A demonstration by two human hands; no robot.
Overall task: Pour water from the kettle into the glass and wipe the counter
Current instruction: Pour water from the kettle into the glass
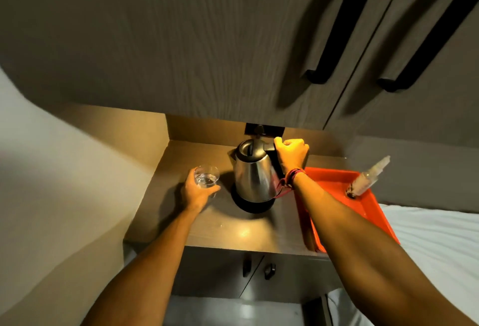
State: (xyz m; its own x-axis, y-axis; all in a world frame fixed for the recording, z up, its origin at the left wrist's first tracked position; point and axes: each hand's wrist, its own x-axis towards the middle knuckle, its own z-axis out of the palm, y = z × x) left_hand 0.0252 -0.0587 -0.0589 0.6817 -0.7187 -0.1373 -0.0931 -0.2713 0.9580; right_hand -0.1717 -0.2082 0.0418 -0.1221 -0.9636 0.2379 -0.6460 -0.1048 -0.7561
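A steel kettle (252, 174) with a black lid stands upright on its round black base (252, 205) in the middle of the brown counter (233, 232). My right hand (291, 153) is closed around the kettle's black handle on its right side. Left of the kettle, my left hand (195, 191) holds a clear glass (206, 176) with some water in it, close above or on the counter.
An orange tray (363, 206) lies at the counter's right end with a clear plastic bottle (368, 178) leaning in it. Dark wall cupboards (233, 40) hang low overhead. A wall closes the left side; white bedding (435, 242) lies to the right.
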